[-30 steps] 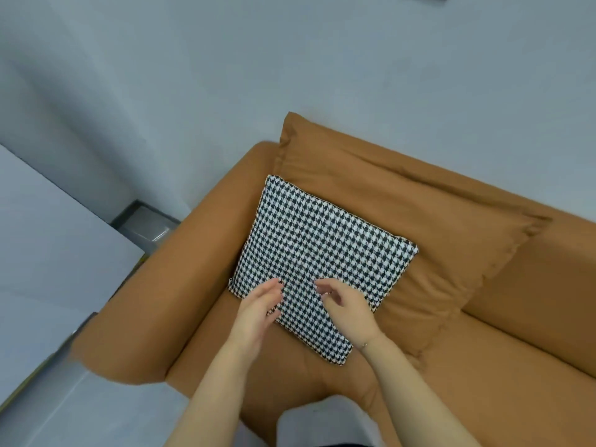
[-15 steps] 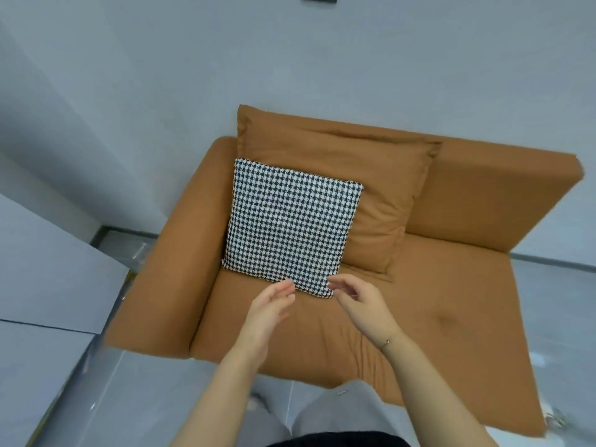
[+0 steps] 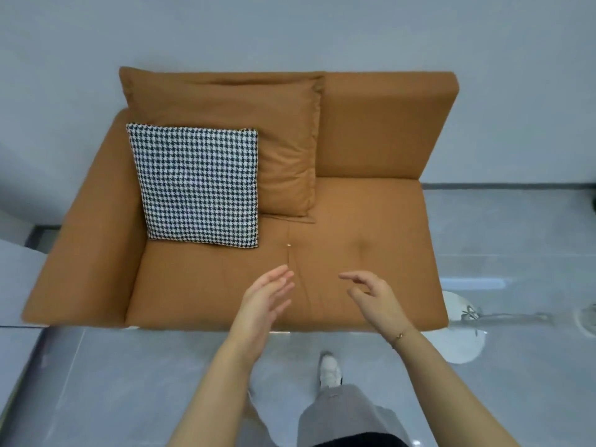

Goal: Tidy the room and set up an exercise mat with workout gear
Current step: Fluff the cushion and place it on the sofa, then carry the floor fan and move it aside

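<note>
Nearest to me are the person's legs in grey trousers [image 3: 348,414], with one white shoe [image 3: 329,371] planted on the glossy grey floor [image 3: 113,382] just short of the sofa's front edge. Both bare forearms reach forward over that edge. The left hand [image 3: 264,298] is flat and loose, fingers together and pointing up toward the sofa back, holding nothing. The right hand [image 3: 375,296] is also empty, its fingers spread and slightly curled, pointing left toward the other hand; a thin bracelet [image 3: 399,336] sits at its wrist. The two hands are apart from each other, with a strip of seat showing between them, and both hover above the front of the orange sofa [image 3: 371,221] seat.

Farther back and to the left of the hands lies the houndstooth cushion [image 3: 200,185], well clear of both hands. It is roughly square, so it has no real long axis; it stands on its lower edge on the seat, patterned face toward the room, top edge leaning back. It sits in the sofa's left corner, touching the armrest on one side and resting against the large orange back cushion [image 3: 283,130] behind it.

To the right, on the floor beside the sofa, is a round white base [image 3: 464,337]. Beyond everything is the plain pale wall [image 3: 290,30].
</note>
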Demonstrator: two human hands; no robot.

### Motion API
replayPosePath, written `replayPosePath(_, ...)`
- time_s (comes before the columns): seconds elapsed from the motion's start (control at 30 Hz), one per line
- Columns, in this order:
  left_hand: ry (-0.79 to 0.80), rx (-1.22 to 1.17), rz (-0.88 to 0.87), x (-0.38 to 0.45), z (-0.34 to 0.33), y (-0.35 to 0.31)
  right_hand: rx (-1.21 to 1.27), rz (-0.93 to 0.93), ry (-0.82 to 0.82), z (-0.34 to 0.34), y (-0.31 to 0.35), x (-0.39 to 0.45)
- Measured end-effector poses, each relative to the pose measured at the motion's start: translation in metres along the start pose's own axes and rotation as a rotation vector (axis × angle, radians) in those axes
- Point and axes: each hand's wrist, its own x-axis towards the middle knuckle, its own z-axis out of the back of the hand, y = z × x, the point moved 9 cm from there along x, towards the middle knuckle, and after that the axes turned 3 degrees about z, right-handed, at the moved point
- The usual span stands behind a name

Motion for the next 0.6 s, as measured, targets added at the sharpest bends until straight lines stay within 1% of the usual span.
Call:
replayPosePath(0.07, 0.026, -0.008, 0.01, -0.012, -0.033, 0.018, -0.02, -0.017, -0.025, 0.029, -0.019, -0.019)
replayPosePath(0.17, 0.077, 0.026, 0.022, -0.031, -0.075, 0.039, 0.03, -0.064, -0.066, 0.069, -0.04, -0.049)
replayPosePath(0.3, 0.124, 0.072, 0.023, -0.049, -0.111, 0.064, 0.09, -0.099, -0.127, 0.108, -0.06, -0.09)
replayPosePath(0.43, 0.211, 0.089, 0.05, -0.056, -0.144, 0.093, 0.065, -0.147, -0.237, 0.142, -0.085, -0.144)
replayPosePath(0.6, 0.244, 0.079, 0.084, -0.064, -0.192, 0.128, 0.022, -0.232, -0.228, 0.183, -0.121, -0.183)
